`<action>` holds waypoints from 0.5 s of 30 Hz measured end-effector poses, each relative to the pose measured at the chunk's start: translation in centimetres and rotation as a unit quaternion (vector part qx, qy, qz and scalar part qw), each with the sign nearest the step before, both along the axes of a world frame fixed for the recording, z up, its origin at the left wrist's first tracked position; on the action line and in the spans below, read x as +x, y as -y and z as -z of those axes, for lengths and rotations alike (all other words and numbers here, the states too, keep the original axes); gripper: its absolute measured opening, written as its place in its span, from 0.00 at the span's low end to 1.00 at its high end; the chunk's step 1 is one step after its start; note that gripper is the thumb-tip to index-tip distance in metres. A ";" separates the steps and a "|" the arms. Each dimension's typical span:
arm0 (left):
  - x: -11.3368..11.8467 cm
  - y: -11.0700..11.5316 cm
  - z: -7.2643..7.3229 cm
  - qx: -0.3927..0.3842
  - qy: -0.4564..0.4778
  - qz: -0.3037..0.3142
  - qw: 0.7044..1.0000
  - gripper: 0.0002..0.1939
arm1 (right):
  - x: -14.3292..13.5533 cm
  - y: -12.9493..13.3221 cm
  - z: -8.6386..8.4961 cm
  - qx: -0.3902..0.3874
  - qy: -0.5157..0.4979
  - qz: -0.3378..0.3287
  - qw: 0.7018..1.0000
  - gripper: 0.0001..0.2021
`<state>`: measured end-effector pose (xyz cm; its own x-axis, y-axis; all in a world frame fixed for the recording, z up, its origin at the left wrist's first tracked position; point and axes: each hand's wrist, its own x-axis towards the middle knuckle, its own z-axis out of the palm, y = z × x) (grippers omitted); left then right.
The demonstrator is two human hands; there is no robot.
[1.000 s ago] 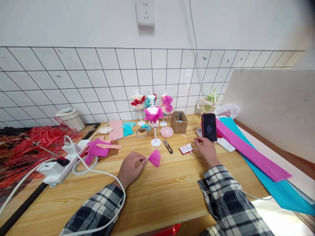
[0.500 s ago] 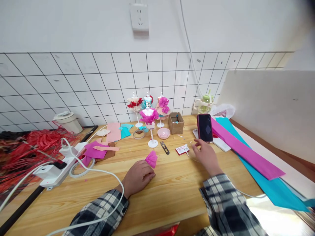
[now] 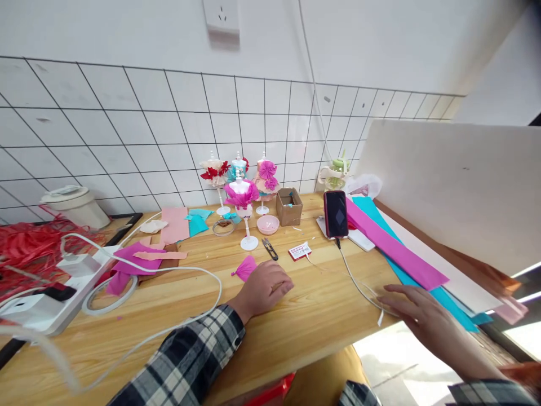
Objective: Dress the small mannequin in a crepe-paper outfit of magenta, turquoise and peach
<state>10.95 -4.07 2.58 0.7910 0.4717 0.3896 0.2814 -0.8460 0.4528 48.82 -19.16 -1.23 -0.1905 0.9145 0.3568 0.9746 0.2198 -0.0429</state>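
Note:
My left hand (image 3: 267, 285) rests on the wooden table, fingers curled and seemingly around nothing. Just beyond its wrist lies a gathered, fan-shaped piece of magenta crepe paper (image 3: 245, 268). Off at the table's right edge, my right hand (image 3: 416, 313) has its fingers stretched out above or against the white cable (image 3: 359, 285); contact is unclear. That cable runs up to a dark phone (image 3: 336, 215) propped upright. A small white mannequin (image 3: 249, 242) with a magenta paper ruffle stands ahead of my left hand. Black thread snips (image 3: 270, 249) lie beside its base.
Behind stand several mannequins in paper dresses, a pink bowl (image 3: 267, 224) and a cardboard box (image 3: 289, 208). A white-red card with thread (image 3: 300, 251) lies nearby. Long crepe sheets (image 3: 397, 248) line the right side. At left are paper scraps (image 3: 173, 224) and a power strip (image 3: 80, 293).
My right hand has moved from beside the phone to the table's right edge, its fingers extended. My left hand has shifted right relative to the magenta piece. The view has turned to the right.

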 end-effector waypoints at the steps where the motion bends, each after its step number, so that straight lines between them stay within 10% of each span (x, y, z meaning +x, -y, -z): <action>1: 0.2 -0.1 0.4 0.002 -0.009 0.008 1.000 0.17 | -0.2 -0.1 -0.1 -0.010 0.000 -0.007 1.000 0.14; 10: -1.0 0.2 1.3 -0.027 0.000 -0.015 1.000 0.17 | -2.2 -2.2 -2.0 -0.073 -0.042 -0.046 0.995 0.09; 15: -0.5 1.0 1.1 -0.030 0.055 -0.078 0.995 0.18 | -10.7 -5.3 -5.2 -0.045 -0.081 -0.072 0.993 0.10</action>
